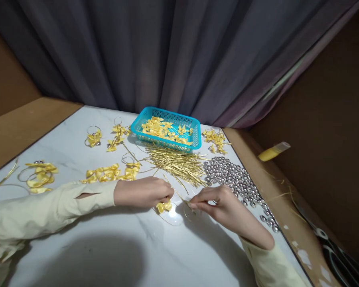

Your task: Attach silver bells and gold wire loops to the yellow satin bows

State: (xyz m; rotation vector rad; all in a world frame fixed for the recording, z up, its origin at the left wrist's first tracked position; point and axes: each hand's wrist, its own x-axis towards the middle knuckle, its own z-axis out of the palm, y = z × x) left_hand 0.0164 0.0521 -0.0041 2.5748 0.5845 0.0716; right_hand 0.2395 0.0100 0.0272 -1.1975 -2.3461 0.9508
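Near the middle of the white table [107,247], my left hand [151,192] is closed on a yellow ribbon bow [164,206], which shows below its fingertips. A thin gold wire loop hangs beneath the bow. To the right, my right hand [211,201] pinches the gold wire [179,194] between thumb and fingers. The two hands are a short distance apart. Just beyond them lies a heap of gold wire strips [179,163], with many silver beads [231,175] on its right.
A blue basket [197,137] of yellow bows stands at the back by a dark curtain [137,52]. Bow clusters [103,173] lie left and back right [215,140]. On the right wooden edge are a yellow tube [272,152] and black-handled scissors [332,249].
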